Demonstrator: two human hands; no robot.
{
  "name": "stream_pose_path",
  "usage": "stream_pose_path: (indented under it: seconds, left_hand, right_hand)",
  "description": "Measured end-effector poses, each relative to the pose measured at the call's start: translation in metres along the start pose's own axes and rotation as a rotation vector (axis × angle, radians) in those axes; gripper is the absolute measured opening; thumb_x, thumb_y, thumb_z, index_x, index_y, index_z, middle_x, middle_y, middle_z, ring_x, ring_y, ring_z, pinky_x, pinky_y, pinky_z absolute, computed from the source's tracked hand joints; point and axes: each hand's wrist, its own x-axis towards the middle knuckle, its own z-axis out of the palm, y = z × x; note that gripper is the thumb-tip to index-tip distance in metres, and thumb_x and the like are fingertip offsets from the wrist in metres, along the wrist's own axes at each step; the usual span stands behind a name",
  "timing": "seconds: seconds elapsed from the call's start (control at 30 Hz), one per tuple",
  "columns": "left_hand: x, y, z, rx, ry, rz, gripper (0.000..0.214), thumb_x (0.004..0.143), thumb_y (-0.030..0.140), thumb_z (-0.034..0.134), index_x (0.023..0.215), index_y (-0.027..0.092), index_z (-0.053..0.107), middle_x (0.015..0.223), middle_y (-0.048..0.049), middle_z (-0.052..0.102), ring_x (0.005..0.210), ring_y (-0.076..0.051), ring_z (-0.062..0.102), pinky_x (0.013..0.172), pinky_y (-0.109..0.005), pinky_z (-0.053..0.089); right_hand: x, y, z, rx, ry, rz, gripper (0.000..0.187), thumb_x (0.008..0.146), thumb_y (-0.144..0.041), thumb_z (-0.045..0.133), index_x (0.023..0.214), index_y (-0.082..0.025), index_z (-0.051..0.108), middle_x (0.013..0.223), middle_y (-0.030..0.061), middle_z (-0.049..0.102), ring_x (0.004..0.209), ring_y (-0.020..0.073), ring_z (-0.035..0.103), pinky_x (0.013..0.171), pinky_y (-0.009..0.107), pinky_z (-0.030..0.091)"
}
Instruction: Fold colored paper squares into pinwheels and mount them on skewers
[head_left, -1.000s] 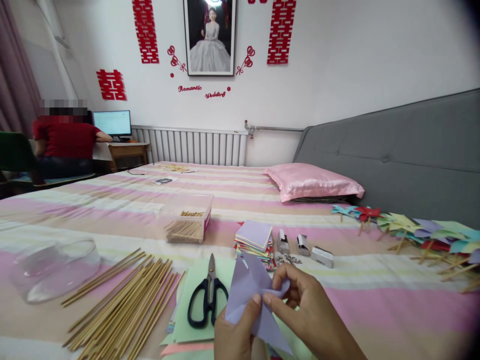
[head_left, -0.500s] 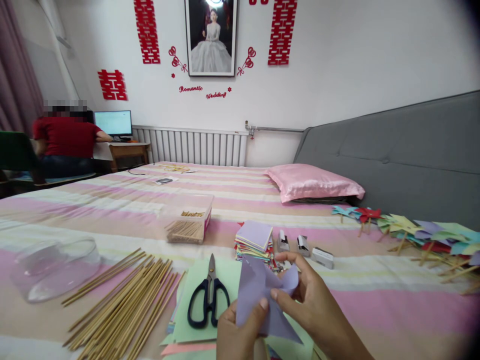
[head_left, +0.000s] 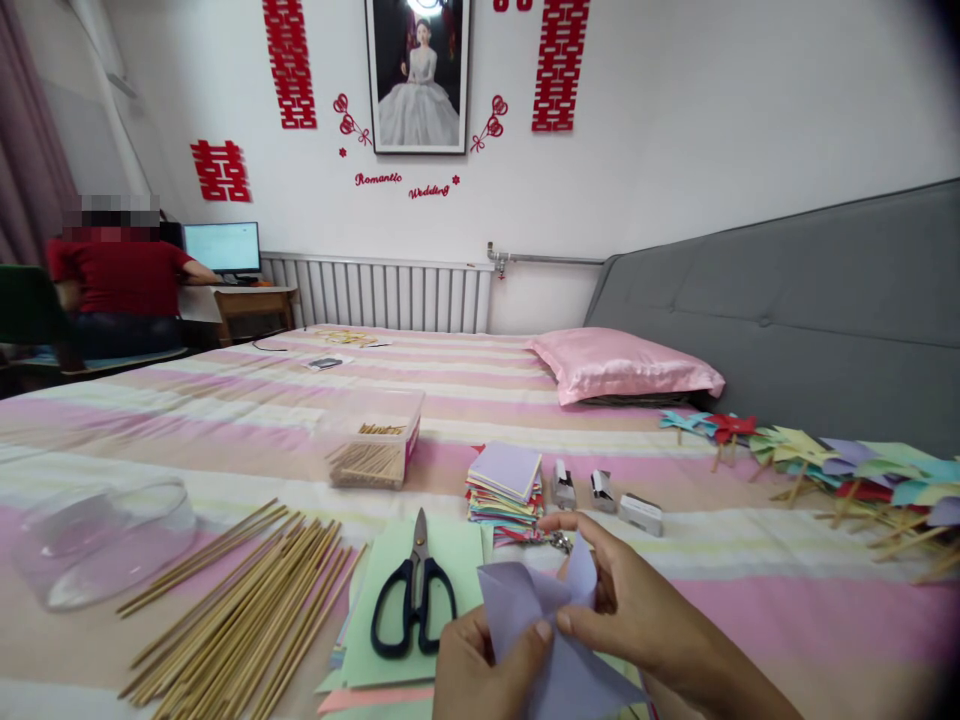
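A purple paper pinwheel, partly folded, is held in front of me between both hands. My left hand grips its lower left side, thumb pressed on the front near the middle. My right hand has its thumb at the centre and its index finger raised behind a curled-up flap. Just left of the hands, scissors with dark handles lie on light green paper sheets. Beyond the hands stands a stack of coloured paper squares, purple on top, with small metal pieces beside it.
Wooden sticks lie at left beside a clear plastic lid. A clear box holds shorter sticks. Small boxes sit right of the stack. Finished pinwheels line the right side, near a pink pillow. A person sits far left.
Both hands and the purple pinwheel have shifted slightly down and right, and the paper has turned a little. The raised flap stands more upright. The view has moved slightly.
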Motion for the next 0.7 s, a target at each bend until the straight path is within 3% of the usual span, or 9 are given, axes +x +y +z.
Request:
stream_pose_path:
  seconds: [0.2,0.33,0.53,0.7]
  left_hand:
    - [-0.006,0.011,0.004,0.012,0.0,0.025,0.044,0.04,0.046,0.08,0.064,0.009,0.076,0.051,-0.0095,0.068,0.047,-0.018,0.057,0.051,-0.026,0.043]
    - [-0.007,0.013,0.003,-0.042,0.03,0.025,0.04,0.041,0.041,0.082,0.063,0.008,0.075,0.05,-0.009,0.068,0.049,-0.016,0.057,0.051,-0.023,0.043]
    - [-0.005,0.012,0.004,-0.104,0.058,0.018,0.037,0.043,0.037,0.082,0.064,0.008,0.074,0.054,-0.0106,0.069,0.052,-0.019,0.059,0.055,-0.028,0.046]
    - [-0.006,0.012,0.004,-0.064,0.065,0.026,0.035,0.044,0.037,0.081,0.061,0.008,0.073,0.052,-0.0096,0.068,0.05,-0.019,0.058,0.053,-0.027,0.045]
  right_hand:
    - [0.0,-0.001,0.003,0.05,0.003,0.015,0.063,0.057,-0.012,0.061,0.115,-0.022,0.039,0.067,-0.0046,0.061,0.054,0.0109,0.056,0.05,0.019,0.04]
    - [0.002,0.002,0.003,0.147,-0.002,-0.046,0.066,0.059,-0.023,0.068,0.117,-0.021,0.035,0.069,-0.0021,0.063,0.06,0.0154,0.061,0.057,0.026,0.045]
    - [0.005,0.003,0.002,0.122,0.094,-0.034,0.067,0.058,-0.038,0.072,0.115,-0.019,0.042,0.063,-0.0028,0.06,0.053,0.014,0.058,0.05,0.023,0.04]
    - [0.005,-0.003,0.0,0.123,0.214,-0.08,0.057,0.059,-0.037,0.073,0.107,-0.017,0.05,0.056,-0.0061,0.055,0.048,0.011,0.052,0.049,0.022,0.035]
